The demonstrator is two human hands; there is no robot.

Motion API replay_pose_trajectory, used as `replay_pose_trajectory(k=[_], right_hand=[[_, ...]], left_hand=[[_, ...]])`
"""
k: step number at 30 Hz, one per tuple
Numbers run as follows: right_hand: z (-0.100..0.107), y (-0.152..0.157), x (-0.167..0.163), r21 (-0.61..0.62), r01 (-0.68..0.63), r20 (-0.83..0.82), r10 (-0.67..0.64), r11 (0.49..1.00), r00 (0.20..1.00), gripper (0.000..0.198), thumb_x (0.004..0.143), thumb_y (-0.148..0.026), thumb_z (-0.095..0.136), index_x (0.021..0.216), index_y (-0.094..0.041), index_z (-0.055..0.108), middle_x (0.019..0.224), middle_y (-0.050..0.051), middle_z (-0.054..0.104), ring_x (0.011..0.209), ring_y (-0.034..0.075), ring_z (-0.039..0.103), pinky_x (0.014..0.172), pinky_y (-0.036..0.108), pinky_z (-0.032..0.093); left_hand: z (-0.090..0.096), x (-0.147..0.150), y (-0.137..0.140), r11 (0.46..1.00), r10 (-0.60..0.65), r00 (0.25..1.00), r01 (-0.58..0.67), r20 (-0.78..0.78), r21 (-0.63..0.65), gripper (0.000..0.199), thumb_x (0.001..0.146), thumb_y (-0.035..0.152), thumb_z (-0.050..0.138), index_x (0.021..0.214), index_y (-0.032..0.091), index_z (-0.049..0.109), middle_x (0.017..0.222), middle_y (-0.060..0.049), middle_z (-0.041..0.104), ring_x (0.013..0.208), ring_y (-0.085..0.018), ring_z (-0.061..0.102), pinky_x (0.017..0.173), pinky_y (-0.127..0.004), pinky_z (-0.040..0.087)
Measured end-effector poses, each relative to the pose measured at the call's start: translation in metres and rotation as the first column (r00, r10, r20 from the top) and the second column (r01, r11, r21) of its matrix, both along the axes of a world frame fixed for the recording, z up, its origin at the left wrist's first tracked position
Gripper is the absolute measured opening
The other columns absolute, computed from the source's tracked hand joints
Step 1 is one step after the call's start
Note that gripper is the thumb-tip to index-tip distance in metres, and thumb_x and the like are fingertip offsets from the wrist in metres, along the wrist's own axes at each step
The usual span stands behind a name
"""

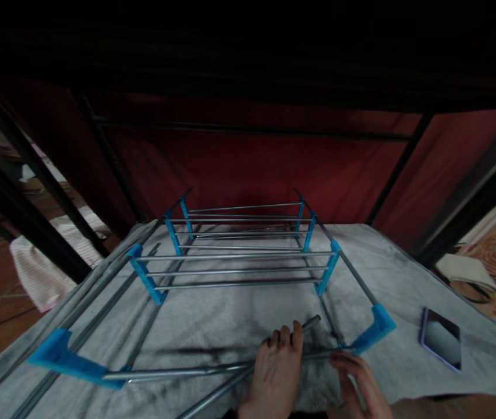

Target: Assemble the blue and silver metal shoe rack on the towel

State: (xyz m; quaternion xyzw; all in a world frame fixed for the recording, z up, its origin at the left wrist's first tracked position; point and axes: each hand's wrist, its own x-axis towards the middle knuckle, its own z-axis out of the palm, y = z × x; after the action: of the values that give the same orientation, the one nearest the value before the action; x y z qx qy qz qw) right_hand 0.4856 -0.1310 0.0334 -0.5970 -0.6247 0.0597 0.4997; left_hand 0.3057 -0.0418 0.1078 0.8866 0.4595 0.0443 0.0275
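Observation:
A rack of grey metal tubes (239, 270) joined by blue plastic brackets (146, 279) lies on a grey cloth. My left hand (276, 369) is closed over a loose diagonal tube (217, 397), where it crosses the rack's near crossbar (178, 372). That tube's far end sticks out beyond my fingers. My right hand (359, 381) has its fingers bent at the right end of the near crossbar, fingertips against it. Beside them is the near right blue bracket (374, 330). At the other end of this bar sits the near left blue bracket (71, 361).
A phone (442, 339) lies on the grey cloth (396, 372) at the right. Dark metal posts (29, 215) and a red fabric wall (248, 169) enclose the back. A striped cloth (56, 256) lies at the left, and a pale folded item (466, 270) at the right.

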Motion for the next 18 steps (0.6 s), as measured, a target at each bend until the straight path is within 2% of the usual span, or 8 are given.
replay_pose_trajectory(k=[3,6,9,12,15,18], right_hand=[[0.022,0.02,-0.009,0.14,-0.044,0.374,-0.012,0.989,0.927,0.036,0.094,-0.017,0.052,0.127,-0.026,0.064,0.128,0.006,0.066,0.117,0.02,0.065,0.096,0.028,0.055],[0.02,0.039,-0.016,0.202,-0.142,0.572,0.001,0.969,0.82,0.04,0.094,-0.015,0.048,0.131,-0.022,0.06,0.126,0.006,0.067,0.119,0.02,0.063,0.1,0.03,0.053],[0.001,0.051,-0.015,0.231,-0.142,0.61,-0.029,0.963,0.792,0.043,0.092,-0.014,0.044,0.133,-0.019,0.058,0.123,0.007,0.068,0.12,0.022,0.061,0.104,0.035,0.049],[-0.012,0.061,-0.01,0.131,-0.135,0.625,0.024,0.982,0.78,0.049,0.089,-0.009,0.042,0.135,-0.021,0.057,0.123,0.006,0.068,0.122,0.023,0.06,0.113,0.042,0.043],[-0.009,0.077,-0.009,-0.003,-0.117,0.618,0.094,0.993,0.781,0.057,0.085,-0.002,0.039,0.136,-0.022,0.057,0.126,0.005,0.067,0.125,0.021,0.059,0.118,0.044,0.04],[-0.003,0.101,-0.013,-0.03,-0.035,0.551,0.045,0.999,0.833,0.056,0.086,-0.001,0.037,0.133,-0.023,0.059,0.128,0.006,0.067,0.129,0.021,0.056,0.119,0.047,0.04]], left_hand=[[0.003,-0.01,-0.003,0.999,-0.048,0.999,0.048,0.013,0.004,0.057,0.091,0.007,0.053,0.146,0.021,0.047,0.112,-0.01,0.07,0.098,-0.023,0.071,0.076,-0.031,0.056],[0.004,-0.014,-0.005,0.997,-0.076,0.997,0.076,0.004,0.014,0.049,0.093,0.012,0.054,0.142,0.018,0.051,0.109,-0.011,0.071,0.095,-0.023,0.071,0.073,-0.03,0.056],[0.005,-0.006,-0.006,0.997,-0.08,0.997,0.08,-0.001,0.015,0.037,0.096,0.016,0.052,0.133,0.014,0.057,0.105,-0.011,0.072,0.091,-0.023,0.071,0.07,-0.03,0.056],[0.001,0.003,-0.004,0.995,-0.1,0.995,0.1,0.017,0.014,0.032,0.096,0.016,0.05,0.127,0.013,0.06,0.1,-0.01,0.071,0.087,-0.023,0.071,0.067,-0.032,0.057],[-0.011,0.0,0.003,0.998,-0.042,0.999,0.041,0.018,0.055,0.034,0.093,0.01,0.053,0.127,0.014,0.061,0.103,-0.01,0.071,0.091,-0.023,0.07,0.071,-0.033,0.058],[-0.028,-0.013,0.017,0.991,0.001,1.0,0.0,-0.012,0.135,0.043,0.09,0.004,0.054,0.132,0.013,0.058,0.11,-0.013,0.069,0.098,-0.024,0.069,0.078,-0.034,0.058]])
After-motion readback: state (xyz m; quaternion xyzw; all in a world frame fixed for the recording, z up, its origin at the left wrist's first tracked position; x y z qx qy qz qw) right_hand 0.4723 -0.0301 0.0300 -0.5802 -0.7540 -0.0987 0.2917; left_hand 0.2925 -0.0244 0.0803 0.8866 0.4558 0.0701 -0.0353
